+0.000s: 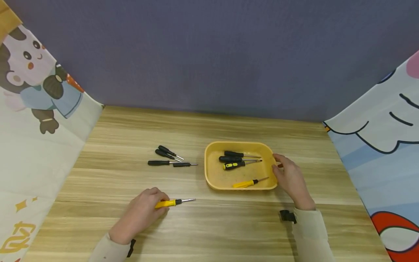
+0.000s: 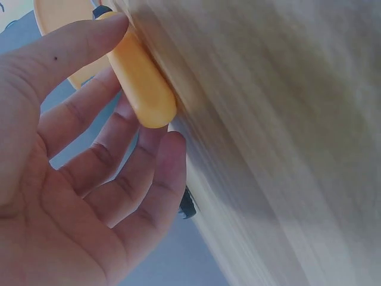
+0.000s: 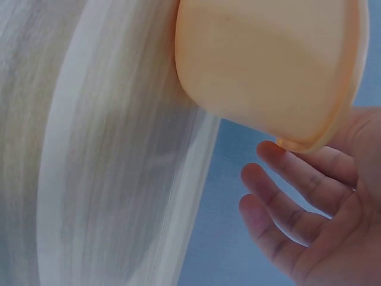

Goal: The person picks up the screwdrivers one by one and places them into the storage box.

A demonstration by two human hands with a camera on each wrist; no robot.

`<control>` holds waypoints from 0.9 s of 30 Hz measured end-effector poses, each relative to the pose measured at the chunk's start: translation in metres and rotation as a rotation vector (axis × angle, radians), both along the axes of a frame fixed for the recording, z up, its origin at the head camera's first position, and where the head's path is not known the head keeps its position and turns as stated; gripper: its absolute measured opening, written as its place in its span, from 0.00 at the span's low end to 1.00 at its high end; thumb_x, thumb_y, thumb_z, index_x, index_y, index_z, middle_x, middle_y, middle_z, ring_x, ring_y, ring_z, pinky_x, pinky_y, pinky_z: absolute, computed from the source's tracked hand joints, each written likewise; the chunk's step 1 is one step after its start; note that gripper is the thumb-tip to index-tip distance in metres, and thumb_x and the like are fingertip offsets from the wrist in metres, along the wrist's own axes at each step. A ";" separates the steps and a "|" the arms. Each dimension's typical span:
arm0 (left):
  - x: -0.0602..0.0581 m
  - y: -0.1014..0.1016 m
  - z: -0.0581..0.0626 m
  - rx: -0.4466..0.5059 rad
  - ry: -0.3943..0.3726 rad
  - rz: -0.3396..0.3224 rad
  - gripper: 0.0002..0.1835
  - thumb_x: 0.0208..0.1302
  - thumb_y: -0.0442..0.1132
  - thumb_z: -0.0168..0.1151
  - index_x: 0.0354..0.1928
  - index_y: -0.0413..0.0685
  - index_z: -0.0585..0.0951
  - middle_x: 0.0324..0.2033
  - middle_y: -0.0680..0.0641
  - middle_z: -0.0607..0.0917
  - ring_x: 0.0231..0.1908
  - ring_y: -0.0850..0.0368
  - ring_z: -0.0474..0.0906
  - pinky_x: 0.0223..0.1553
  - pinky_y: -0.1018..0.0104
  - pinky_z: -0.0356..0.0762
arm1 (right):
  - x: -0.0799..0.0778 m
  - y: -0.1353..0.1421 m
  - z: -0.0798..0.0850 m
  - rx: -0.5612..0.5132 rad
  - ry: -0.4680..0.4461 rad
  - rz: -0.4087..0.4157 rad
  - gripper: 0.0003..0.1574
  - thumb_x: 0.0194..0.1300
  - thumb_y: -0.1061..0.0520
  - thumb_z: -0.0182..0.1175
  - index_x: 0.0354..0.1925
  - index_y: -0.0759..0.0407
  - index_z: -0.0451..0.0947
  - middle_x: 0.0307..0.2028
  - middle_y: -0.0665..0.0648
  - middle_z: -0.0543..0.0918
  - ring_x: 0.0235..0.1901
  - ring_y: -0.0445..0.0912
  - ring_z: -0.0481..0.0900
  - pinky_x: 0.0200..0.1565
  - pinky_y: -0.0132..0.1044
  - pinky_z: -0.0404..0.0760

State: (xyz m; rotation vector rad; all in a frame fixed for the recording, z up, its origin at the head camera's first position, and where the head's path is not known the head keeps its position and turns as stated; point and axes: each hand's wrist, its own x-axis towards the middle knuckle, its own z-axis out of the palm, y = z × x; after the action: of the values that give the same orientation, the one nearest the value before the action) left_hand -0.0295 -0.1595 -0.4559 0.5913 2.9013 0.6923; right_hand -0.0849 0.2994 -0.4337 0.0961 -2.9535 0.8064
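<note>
My left hand (image 1: 145, 209) pinches a yellow-handled screwdriver (image 1: 167, 203) by its handle, low over the wooden table, with the metal shaft pointing right. In the left wrist view, the thumb and fingertips meet around the rounded yellow handle (image 2: 143, 80). At the right end of a yellow plastic basin (image 1: 209, 174), my right hand (image 1: 291, 180) holds the rim; the right wrist view shows the other fingers (image 3: 292, 217) spread below that rim. Inside the basin lie another yellow screwdriver (image 1: 244, 184), a black-and-yellow screwdriver (image 1: 234, 166) and two black ones (image 1: 230, 159).
Left of the basin, several small black screwdrivers (image 1: 158, 163) lie in a loose group on the wooden table (image 1: 229, 229). A dark grey-blue panel (image 1: 209, 65) stands along the back edge, and printed cartoon sheets (image 1: 49, 109) border both sides.
</note>
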 end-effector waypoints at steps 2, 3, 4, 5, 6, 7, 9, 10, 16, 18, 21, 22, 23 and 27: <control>0.000 0.000 0.001 -0.002 -0.006 0.001 0.12 0.50 0.38 0.79 0.37 0.52 0.87 0.35 0.57 0.82 0.34 0.62 0.75 0.39 0.61 0.80 | 0.000 0.000 0.000 0.000 0.003 -0.001 0.26 0.73 0.63 0.56 0.65 0.70 0.69 0.59 0.72 0.76 0.46 0.63 0.79 0.42 0.59 0.79; 0.000 0.000 0.001 -0.004 -0.009 0.003 0.12 0.50 0.39 0.79 0.37 0.52 0.87 0.35 0.56 0.82 0.34 0.62 0.75 0.39 0.61 0.80 | 0.000 0.000 0.000 0.001 0.005 0.000 0.26 0.73 0.63 0.56 0.65 0.70 0.69 0.58 0.72 0.76 0.46 0.63 0.79 0.42 0.59 0.79; 0.000 0.000 0.002 -0.004 -0.010 0.004 0.11 0.51 0.39 0.79 0.37 0.52 0.87 0.35 0.56 0.82 0.34 0.62 0.75 0.39 0.61 0.80 | 0.000 0.000 0.000 0.001 0.006 0.000 0.26 0.72 0.64 0.56 0.65 0.70 0.70 0.58 0.72 0.76 0.46 0.63 0.79 0.42 0.59 0.79; 0.000 0.000 0.002 -0.003 -0.010 0.003 0.11 0.51 0.39 0.79 0.37 0.52 0.88 0.35 0.56 0.82 0.35 0.62 0.76 0.38 0.61 0.80 | 0.000 0.000 0.000 0.001 0.008 0.000 0.26 0.72 0.64 0.56 0.65 0.70 0.70 0.58 0.72 0.76 0.46 0.63 0.79 0.42 0.59 0.79; 0.000 0.000 0.002 -0.001 -0.010 0.003 0.11 0.51 0.39 0.79 0.37 0.52 0.88 0.35 0.56 0.82 0.35 0.62 0.76 0.39 0.61 0.80 | 0.001 -0.001 0.000 0.000 0.008 0.001 0.26 0.72 0.64 0.56 0.65 0.70 0.70 0.58 0.72 0.76 0.46 0.63 0.79 0.43 0.59 0.79; 0.000 0.000 0.003 0.003 -0.005 0.002 0.11 0.51 0.39 0.79 0.37 0.52 0.88 0.36 0.56 0.82 0.36 0.61 0.76 0.39 0.61 0.80 | 0.001 -0.001 -0.001 -0.001 0.007 0.001 0.26 0.72 0.64 0.56 0.65 0.70 0.69 0.58 0.72 0.76 0.46 0.63 0.79 0.43 0.59 0.79; -0.001 0.000 0.004 0.016 0.012 -0.006 0.10 0.52 0.39 0.79 0.37 0.52 0.88 0.36 0.56 0.82 0.36 0.61 0.77 0.39 0.60 0.81 | 0.001 0.000 -0.001 -0.002 0.008 0.004 0.26 0.72 0.64 0.56 0.65 0.71 0.69 0.59 0.72 0.76 0.46 0.63 0.79 0.43 0.59 0.79; -0.002 0.000 0.005 0.024 0.025 -0.013 0.10 0.52 0.39 0.79 0.37 0.52 0.88 0.37 0.56 0.82 0.37 0.60 0.77 0.40 0.60 0.81 | 0.001 -0.001 -0.001 -0.003 0.007 0.004 0.26 0.72 0.63 0.56 0.66 0.71 0.69 0.59 0.72 0.76 0.46 0.63 0.79 0.43 0.59 0.80; -0.013 0.000 0.025 0.066 0.146 -0.065 0.11 0.51 0.36 0.80 0.36 0.50 0.88 0.39 0.53 0.83 0.38 0.56 0.79 0.39 0.58 0.82 | 0.001 -0.001 0.001 -0.002 0.002 -0.002 0.26 0.72 0.64 0.56 0.66 0.71 0.69 0.59 0.72 0.76 0.47 0.63 0.79 0.44 0.60 0.79; -0.018 0.001 0.033 0.078 0.187 -0.081 0.11 0.50 0.36 0.80 0.37 0.49 0.88 0.40 0.51 0.83 0.38 0.55 0.80 0.39 0.57 0.83 | 0.001 -0.001 0.002 0.001 -0.003 -0.008 0.26 0.72 0.64 0.56 0.66 0.71 0.69 0.59 0.72 0.76 0.47 0.63 0.79 0.45 0.60 0.79; -0.028 0.005 0.045 0.090 0.233 -0.103 0.12 0.51 0.37 0.80 0.38 0.47 0.88 0.42 0.49 0.84 0.39 0.53 0.81 0.39 0.56 0.83 | 0.001 -0.002 0.003 0.004 -0.008 -0.011 0.26 0.72 0.64 0.56 0.66 0.71 0.69 0.59 0.72 0.75 0.48 0.63 0.79 0.45 0.60 0.79; -0.031 0.006 0.048 0.091 0.243 -0.110 0.12 0.52 0.37 0.80 0.39 0.47 0.88 0.42 0.49 0.84 0.39 0.53 0.81 0.39 0.56 0.83 | 0.001 -0.002 0.003 0.005 -0.008 -0.011 0.26 0.72 0.64 0.56 0.66 0.71 0.69 0.59 0.72 0.75 0.48 0.63 0.79 0.45 0.60 0.79; -0.035 0.008 0.052 0.093 0.250 -0.118 0.12 0.53 0.38 0.79 0.39 0.47 0.88 0.43 0.49 0.84 0.40 0.53 0.81 0.40 0.56 0.83 | 0.001 -0.002 0.003 0.006 -0.006 -0.010 0.26 0.72 0.64 0.57 0.66 0.71 0.69 0.59 0.72 0.75 0.47 0.63 0.79 0.45 0.60 0.79; -0.050 0.020 0.066 0.098 0.265 -0.153 0.11 0.56 0.41 0.77 0.40 0.48 0.88 0.44 0.49 0.84 0.40 0.54 0.81 0.40 0.57 0.82 | 0.000 -0.002 0.003 0.012 0.003 -0.006 0.26 0.72 0.64 0.57 0.65 0.71 0.69 0.59 0.72 0.76 0.47 0.63 0.79 0.44 0.60 0.79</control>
State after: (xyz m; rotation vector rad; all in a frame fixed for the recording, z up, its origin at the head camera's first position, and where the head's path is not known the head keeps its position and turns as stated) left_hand -0.0794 -0.1393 -0.3902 0.9744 3.0277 0.7931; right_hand -0.0845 0.2971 -0.4305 0.0893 -2.9548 0.7878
